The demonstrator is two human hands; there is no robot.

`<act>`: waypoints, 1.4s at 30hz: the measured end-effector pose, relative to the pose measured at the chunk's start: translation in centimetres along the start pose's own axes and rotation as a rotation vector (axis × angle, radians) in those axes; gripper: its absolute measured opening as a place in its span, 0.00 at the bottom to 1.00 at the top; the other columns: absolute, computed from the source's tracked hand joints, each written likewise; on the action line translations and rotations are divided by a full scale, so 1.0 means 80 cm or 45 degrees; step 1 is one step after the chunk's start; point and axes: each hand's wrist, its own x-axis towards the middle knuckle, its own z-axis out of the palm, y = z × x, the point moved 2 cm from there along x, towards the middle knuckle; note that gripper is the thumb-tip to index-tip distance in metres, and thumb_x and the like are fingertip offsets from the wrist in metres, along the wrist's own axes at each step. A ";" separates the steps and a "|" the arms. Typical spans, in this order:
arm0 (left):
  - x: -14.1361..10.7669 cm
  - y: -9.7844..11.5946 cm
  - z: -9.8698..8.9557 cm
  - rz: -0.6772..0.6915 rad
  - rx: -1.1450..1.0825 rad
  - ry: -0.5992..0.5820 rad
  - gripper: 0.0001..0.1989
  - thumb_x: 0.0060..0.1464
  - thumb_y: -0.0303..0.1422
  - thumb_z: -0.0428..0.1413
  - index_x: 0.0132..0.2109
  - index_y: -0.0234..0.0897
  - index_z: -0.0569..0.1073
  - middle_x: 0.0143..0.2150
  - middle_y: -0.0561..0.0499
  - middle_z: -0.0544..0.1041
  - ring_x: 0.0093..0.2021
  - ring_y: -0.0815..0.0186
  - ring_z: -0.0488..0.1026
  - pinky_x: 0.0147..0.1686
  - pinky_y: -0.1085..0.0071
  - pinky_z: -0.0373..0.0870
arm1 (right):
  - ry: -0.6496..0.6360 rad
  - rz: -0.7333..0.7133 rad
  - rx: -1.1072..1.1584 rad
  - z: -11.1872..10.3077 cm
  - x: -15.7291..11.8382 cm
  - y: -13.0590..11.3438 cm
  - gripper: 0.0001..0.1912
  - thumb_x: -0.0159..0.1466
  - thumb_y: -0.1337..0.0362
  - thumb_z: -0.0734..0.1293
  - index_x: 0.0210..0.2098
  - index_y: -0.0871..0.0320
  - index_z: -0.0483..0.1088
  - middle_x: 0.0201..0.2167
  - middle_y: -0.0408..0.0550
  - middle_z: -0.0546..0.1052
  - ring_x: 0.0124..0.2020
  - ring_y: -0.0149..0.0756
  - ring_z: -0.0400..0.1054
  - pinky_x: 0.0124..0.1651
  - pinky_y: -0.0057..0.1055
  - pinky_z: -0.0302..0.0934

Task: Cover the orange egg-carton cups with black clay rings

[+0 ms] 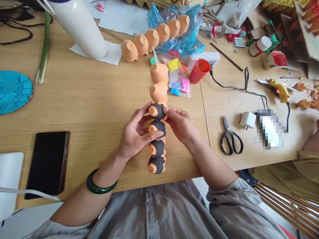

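An egg-carton strip (159, 91) coated in orange clay stands lengthwise before me, its bumps in one row. Black clay (159, 147) covers part of several nearer bumps; the two far ones are all orange. My left hand (134, 131) grips the strip from the left, its thumb across a black-patched bump and its fingers along the side. From the right, my right hand (180, 122) pinches the edge of the third bump, thumb on the black clay; its other fingers are partly hidden. A second orange strip (152, 39) lies beyond, partly on a blue plastic bag (196, 21).
Behind the strip lie bagged coloured clay (184, 84), a red cup (199, 71) and a power strip (214, 58). Scissors (230, 137), a white charger (248, 120) and a yellow glue gun (279, 89) are rightward. At left: a phone (47, 164) and white bottle (79, 30). Another person sits right.
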 end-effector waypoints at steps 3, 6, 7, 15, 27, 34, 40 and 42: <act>0.003 0.000 -0.003 -0.041 -0.026 -0.021 0.43 0.53 0.39 0.79 0.73 0.46 0.76 0.75 0.40 0.77 0.72 0.45 0.78 0.57 0.59 0.89 | -0.013 -0.012 -0.028 0.001 0.001 0.001 0.28 0.49 0.40 0.88 0.28 0.54 0.79 0.30 0.41 0.80 0.35 0.33 0.71 0.46 0.33 0.70; 0.006 0.000 -0.006 -0.078 -0.053 -0.031 0.41 0.53 0.41 0.80 0.72 0.48 0.77 0.75 0.42 0.78 0.72 0.46 0.79 0.63 0.56 0.87 | -0.056 -0.007 -0.051 0.000 0.002 0.002 0.27 0.51 0.41 0.87 0.29 0.54 0.78 0.30 0.41 0.79 0.36 0.34 0.71 0.47 0.34 0.71; 0.007 -0.001 -0.007 -0.089 -0.068 -0.029 0.41 0.53 0.42 0.80 0.71 0.48 0.77 0.75 0.43 0.78 0.73 0.46 0.78 0.63 0.56 0.87 | -0.070 -0.005 -0.054 -0.001 0.003 0.002 0.26 0.52 0.41 0.87 0.29 0.54 0.79 0.31 0.42 0.80 0.36 0.34 0.72 0.47 0.35 0.71; 0.007 0.005 -0.008 -0.103 -0.103 -0.022 0.40 0.53 0.43 0.80 0.70 0.50 0.78 0.75 0.44 0.78 0.73 0.44 0.77 0.59 0.55 0.89 | -0.079 -0.005 -0.039 -0.007 0.005 -0.002 0.18 0.59 0.45 0.82 0.36 0.51 0.83 0.41 0.45 0.87 0.46 0.40 0.79 0.54 0.38 0.75; 0.007 0.006 -0.009 -0.111 -0.111 -0.025 0.37 0.54 0.43 0.79 0.68 0.51 0.79 0.76 0.47 0.76 0.73 0.45 0.77 0.59 0.56 0.90 | -0.133 -0.040 -0.049 -0.001 0.003 -0.003 0.21 0.52 0.47 0.89 0.34 0.52 0.84 0.34 0.41 0.84 0.38 0.34 0.76 0.50 0.34 0.73; 0.007 0.004 -0.010 -0.083 -0.143 -0.057 0.40 0.53 0.39 0.80 0.71 0.48 0.78 0.76 0.44 0.77 0.73 0.46 0.77 0.57 0.62 0.89 | -0.045 -0.011 0.012 0.000 0.002 -0.003 0.20 0.55 0.46 0.86 0.29 0.53 0.83 0.32 0.40 0.83 0.36 0.32 0.73 0.48 0.32 0.72; 0.007 0.005 -0.010 -0.104 -0.153 -0.042 0.38 0.56 0.37 0.78 0.71 0.48 0.78 0.74 0.45 0.79 0.71 0.50 0.79 0.58 0.64 0.88 | 0.010 0.045 0.057 0.000 0.001 -0.004 0.13 0.59 0.51 0.80 0.32 0.52 0.82 0.34 0.42 0.83 0.43 0.37 0.76 0.51 0.33 0.73; 0.006 0.003 -0.009 -0.068 -0.123 -0.047 0.38 0.56 0.37 0.78 0.72 0.48 0.78 0.75 0.45 0.78 0.71 0.49 0.79 0.57 0.65 0.88 | 0.005 0.032 0.057 0.001 0.000 -0.005 0.14 0.57 0.50 0.82 0.31 0.52 0.81 0.34 0.41 0.82 0.41 0.35 0.75 0.50 0.32 0.72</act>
